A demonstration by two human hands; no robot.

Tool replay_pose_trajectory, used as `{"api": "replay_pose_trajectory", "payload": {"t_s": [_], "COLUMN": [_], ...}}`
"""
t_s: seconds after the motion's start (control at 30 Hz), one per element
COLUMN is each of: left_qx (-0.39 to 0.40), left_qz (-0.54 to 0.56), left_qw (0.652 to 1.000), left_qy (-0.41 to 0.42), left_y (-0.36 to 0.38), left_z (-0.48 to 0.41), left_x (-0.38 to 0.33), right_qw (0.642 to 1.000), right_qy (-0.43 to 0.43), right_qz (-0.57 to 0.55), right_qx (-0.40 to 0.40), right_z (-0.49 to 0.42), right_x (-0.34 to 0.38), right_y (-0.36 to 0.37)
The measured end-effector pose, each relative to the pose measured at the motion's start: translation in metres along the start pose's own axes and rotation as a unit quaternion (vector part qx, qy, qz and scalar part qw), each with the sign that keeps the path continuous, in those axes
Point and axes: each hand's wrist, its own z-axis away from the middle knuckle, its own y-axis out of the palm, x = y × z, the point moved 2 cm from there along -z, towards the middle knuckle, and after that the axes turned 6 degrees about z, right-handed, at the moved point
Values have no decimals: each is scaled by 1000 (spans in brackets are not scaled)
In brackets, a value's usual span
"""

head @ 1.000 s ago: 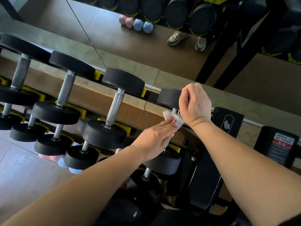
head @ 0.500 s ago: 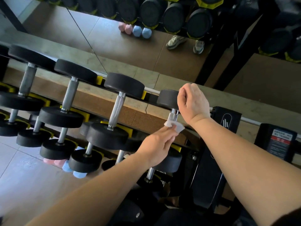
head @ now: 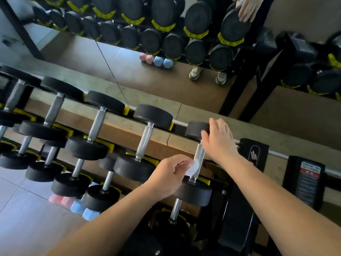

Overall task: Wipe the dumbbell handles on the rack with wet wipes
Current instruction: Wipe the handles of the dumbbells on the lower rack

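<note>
Head view. The rightmost dumbbell (head: 193, 193) lies on the top tier of the rack (head: 179, 128), its chrome handle (head: 200, 154) running near to far. The left hand (head: 171, 176), fingers curled, pinches a wet wipe (head: 193, 168) and holds it against the left side of the handle's near half. The right hand (head: 219, 141) rests on the dumbbell's far head, fingers laid loosely over it. Further dumbbells sit to the left.
</note>
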Motion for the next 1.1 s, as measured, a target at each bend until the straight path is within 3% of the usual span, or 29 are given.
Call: {"api": "replay_pose_trajectory", "payload": {"t_s": [0.07,0.13,0.23,0.33,0.47,0.63,0.87,0.93,1.03,1.1], "left_qx": [-41,-70,-91,-83,-62,-25,-14,-63,-154,-140], "left_qz": [64,99,126,127,70,134,410,380,159,50], "left_qw": [997,992,988,988,993,979,902,915,971,988], "left_qy": [5,20,22,-11,-73,-149,-134,-119,-86,-46], "left_y": [-24,-49,-85,-110,-149,-180,-214,-216,-221,-217], "left_z": [5,9,15,18,10,-4,-16,-21,-30,-36], "left_x": [-4,-8,-5,7,35,52,70,67,66,67], "right_qw": [991,960,896,887,879,887,920,927,952,961], "right_qy": [-100,-130,-57,-16,37,133,125,128,67,-4], "right_qz": [-87,-241,-410,-432,-466,-442,-372,-353,-269,-188], "right_qx": [-5,62,162,162,98,-5,-5,-14,-127,-202], "right_z": [29,52,57,51,39,13,-10,-12,-16,-28], "right_x": [25,54,87,99,120,152,176,178,181,187], "right_y": [1,2,5,4,5,21,50,46,23,7]}}
